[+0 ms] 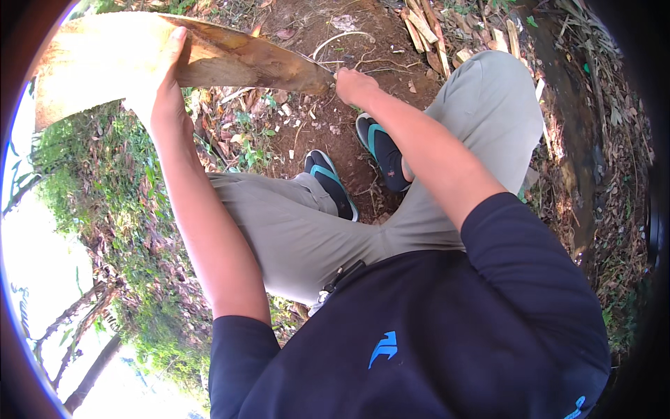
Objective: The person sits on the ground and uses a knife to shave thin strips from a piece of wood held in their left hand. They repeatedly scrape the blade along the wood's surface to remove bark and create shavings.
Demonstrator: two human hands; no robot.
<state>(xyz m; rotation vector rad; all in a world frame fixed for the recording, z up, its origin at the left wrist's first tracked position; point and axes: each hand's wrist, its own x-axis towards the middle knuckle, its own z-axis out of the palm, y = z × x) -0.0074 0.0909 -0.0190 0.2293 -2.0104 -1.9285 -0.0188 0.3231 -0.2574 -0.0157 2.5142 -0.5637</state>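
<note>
A long, broad wooden board (244, 57) stretches across the upper left, its left part washed out by bright light and its right part brown and streaked. My left hand (167, 77) grips it, the thumb lying over the face and the other fingers hidden behind. Just beyond the board's narrower right end is my right hand (356, 87), closed in a fist. A thin dark edge runs along the board toward this fist. Whatever the fist holds is mostly hidden, and I cannot tell whether it touches the board.
My bent knees (499, 91) and sandalled feet (335, 185) are below the board, on brown soil (296, 133) with pale chips. Split wood pieces (422, 28) lie at the far right among dry leaves. Green plants (125, 202) grow on the left.
</note>
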